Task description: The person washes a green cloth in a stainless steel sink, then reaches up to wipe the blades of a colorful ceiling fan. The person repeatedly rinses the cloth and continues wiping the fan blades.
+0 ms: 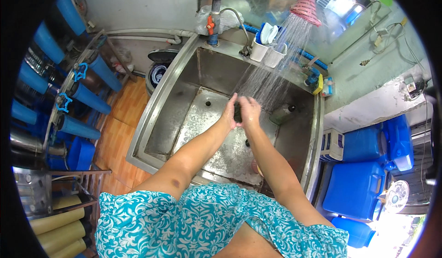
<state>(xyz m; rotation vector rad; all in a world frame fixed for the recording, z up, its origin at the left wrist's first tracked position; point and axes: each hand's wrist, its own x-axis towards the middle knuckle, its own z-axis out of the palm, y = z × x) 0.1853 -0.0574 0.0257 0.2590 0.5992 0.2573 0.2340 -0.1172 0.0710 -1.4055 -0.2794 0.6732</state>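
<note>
Both my hands meet over the middle of a deep steel sink (pixel 165 115), under a spray of water falling from a pink-ringed shower head (pixel 305 7). My left hand (pixel 229 113) and my right hand (pixel 250 111) press together around a small dark object (pixel 237 113), mostly hidden between the palms. Water streams onto the fingers. My forearms reach in from the lower edge, above a turquoise floral garment (pixel 202 226).
Two white cups with utensils (pixel 267 51) stand on the sink's back ledge beside a tap pipe with an orange valve (pixel 211 25). Blue filter housings (pixel 78 97) line the left; blue jerrycans (pixel 359 184) stack at the right. A dark bottle (pixel 282 114) lies in the sink.
</note>
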